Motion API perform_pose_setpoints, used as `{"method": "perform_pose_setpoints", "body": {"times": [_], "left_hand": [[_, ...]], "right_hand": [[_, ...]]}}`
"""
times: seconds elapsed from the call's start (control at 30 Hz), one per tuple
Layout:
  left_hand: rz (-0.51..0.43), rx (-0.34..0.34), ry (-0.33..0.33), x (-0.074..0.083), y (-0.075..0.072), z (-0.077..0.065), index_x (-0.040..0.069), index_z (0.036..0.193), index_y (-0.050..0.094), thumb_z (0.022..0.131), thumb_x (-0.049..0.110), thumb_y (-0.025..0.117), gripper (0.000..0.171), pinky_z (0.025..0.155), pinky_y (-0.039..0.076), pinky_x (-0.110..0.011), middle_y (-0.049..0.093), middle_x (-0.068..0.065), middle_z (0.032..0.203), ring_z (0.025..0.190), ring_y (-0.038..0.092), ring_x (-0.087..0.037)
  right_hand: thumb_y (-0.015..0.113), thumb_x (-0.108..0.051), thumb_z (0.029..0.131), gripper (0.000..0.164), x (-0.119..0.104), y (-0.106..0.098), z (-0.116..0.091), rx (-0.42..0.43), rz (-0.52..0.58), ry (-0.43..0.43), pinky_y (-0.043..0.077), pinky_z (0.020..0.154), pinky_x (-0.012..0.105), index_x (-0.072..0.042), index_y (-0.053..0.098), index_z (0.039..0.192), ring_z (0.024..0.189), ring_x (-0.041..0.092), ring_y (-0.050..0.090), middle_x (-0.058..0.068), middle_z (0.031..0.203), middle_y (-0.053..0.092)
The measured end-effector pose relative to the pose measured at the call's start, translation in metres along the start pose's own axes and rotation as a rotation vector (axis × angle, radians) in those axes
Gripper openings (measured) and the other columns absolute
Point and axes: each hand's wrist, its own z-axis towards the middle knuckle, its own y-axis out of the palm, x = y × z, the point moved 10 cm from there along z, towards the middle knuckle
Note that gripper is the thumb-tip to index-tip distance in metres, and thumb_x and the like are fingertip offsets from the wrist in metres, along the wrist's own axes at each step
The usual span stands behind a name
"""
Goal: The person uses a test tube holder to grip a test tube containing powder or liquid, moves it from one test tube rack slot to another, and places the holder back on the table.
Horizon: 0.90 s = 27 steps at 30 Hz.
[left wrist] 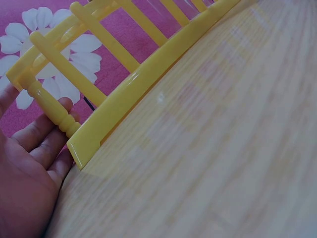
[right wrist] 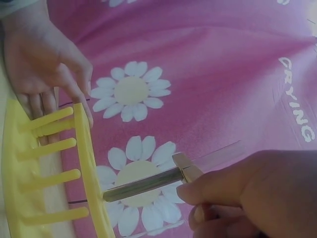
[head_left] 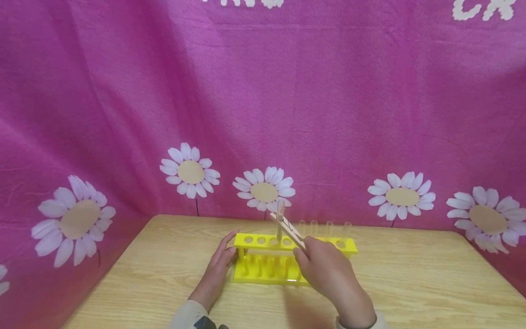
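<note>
My right hand (head_left: 328, 267) grips a wooden test tube holder (head_left: 290, 232), which is clamped round a glass test tube (head_left: 281, 211). The tube stands nearly upright; its part below the holder looks darker than the clear top (right wrist: 218, 154) in the right wrist view. Its lower end is right at the upper plate of the yellow test tube rack (head_left: 246, 281), among the holes. At the rack's left end my left hand (head_left: 219, 262) holds on, thumb at the upper plate and fingers (left wrist: 44, 144) behind the turned end post (left wrist: 52, 109).
Several clear test tubes (head_left: 314, 226) stand in the rack's right part, partly hidden by my right hand. Upright yellow pegs (head_left: 260, 266) line the rack's base. The wooden table (head_left: 411, 274) ends at a purple flowered cloth (head_left: 328, 114) behind.
</note>
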Motion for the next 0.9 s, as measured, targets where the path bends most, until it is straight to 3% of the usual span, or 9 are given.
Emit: {"method": "perform_pose_setpoints", "body": {"times": [0.37,0.9], "left_hand": [[-0.001,-0.002,-0.009,-0.0002,-0.0003,-0.0006,0.032,0.148,0.033,0.101,0.042,0.04,0.049,0.116,0.017,-0.056,0.025,-0.011,0.157,0.142,0.026,-0.035],[0.012,0.006,-0.012,0.0003,-0.0004,-0.0004,0.03,0.149,0.033,0.101,0.041,0.039,0.049,0.115,0.018,-0.055,0.028,-0.011,0.156,0.141,0.027,-0.034]], "right_hand": [[0.058,-0.022,0.094,0.025,-0.0054,0.0046,-0.0021,0.004,0.046,-0.029,0.029,0.04,0.026,-0.014,0.05,0.072,0.046,0.013,0.034,0.0,0.055,0.042],[0.058,-0.025,0.094,0.027,-0.0054,0.0087,-0.001,-0.001,0.022,-0.044,0.03,0.041,0.028,-0.014,0.049,0.07,0.048,0.014,0.035,-0.001,0.056,0.042]]}}
